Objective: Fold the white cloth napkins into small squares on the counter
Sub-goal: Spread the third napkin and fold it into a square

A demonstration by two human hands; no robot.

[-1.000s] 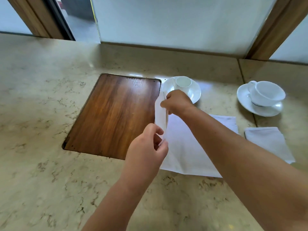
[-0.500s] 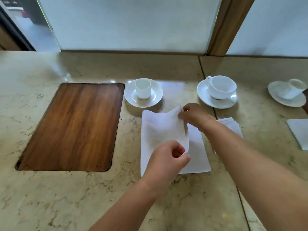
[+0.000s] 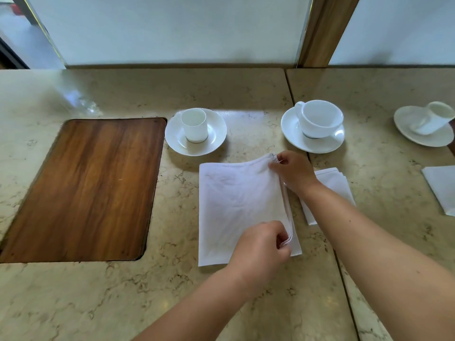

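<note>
My left hand [image 3: 261, 247] is nearest me, fingers curled and pinching the near end of the napkin's right-hand edge, where the layers stack up into a thin ridge. The white napkin [image 3: 236, 207] lies folded in half on the tabletop [image 3: 123, 303] right in front of me, flat on its left side, a few soft creases across the top layer. Up at the far right corner my right hand [image 3: 294, 172] pinches the same edge between thumb and fingertips, that corner lifted a little off the stone. Just past my right wrist, at about three o'clock from the napkin, a folded napkin [image 3: 332, 185] sits partly hidden under my forearm. Over at nine o'clock a dark wooden panel [image 3: 83, 190] is set flush into the marble. Farther out, at eleven o'clock, a small straight-sided cup [image 3: 194, 125] stands upright on its saucer [image 3: 216, 134]. At one o'clock a wider cup [image 3: 320, 118] sits on a saucer [image 3: 293, 134], handle toward the left. Way off at two o'clock by the frame's edge, another cup [image 3: 433, 118] looks tilted on its saucer [image 3: 408, 126], with another folded white cloth [image 3: 440, 185] nearer me below it. At the far end, frosted panels [image 3: 172, 28] and a wooden post [image 3: 322, 30].
</note>
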